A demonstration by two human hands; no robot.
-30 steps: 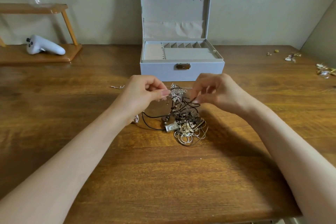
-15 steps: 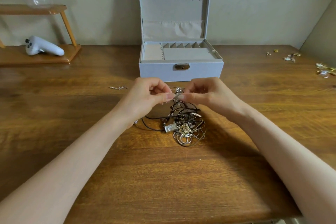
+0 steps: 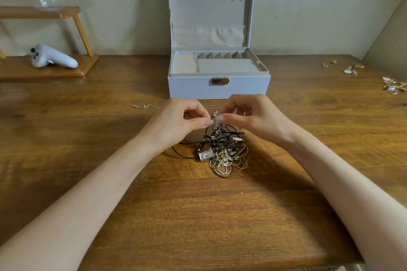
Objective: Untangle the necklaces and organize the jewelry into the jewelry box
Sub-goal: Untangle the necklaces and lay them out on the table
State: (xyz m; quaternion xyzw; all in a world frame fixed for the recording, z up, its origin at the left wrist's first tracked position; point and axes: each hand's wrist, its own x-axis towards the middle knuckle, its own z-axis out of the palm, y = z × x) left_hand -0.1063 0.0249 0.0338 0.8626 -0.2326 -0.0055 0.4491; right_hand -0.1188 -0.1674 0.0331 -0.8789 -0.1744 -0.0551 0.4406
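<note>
The left hand (image 3: 176,121) and the right hand (image 3: 248,116) meet over a messy pile of necklaces (image 3: 220,149). Each hand pinches the shiny silver piece (image 3: 216,116) at the top of the pile, 1 from each side. The pile lies on the wooden table (image 3: 198,215), near the front of the jewelry box (image 3: 218,88). The box is open, with its lid standing up. 1 thin chain (image 3: 146,106) lies alone, left of the hands. More small jewelry (image 3: 352,69) lies far off at the right.
</note>
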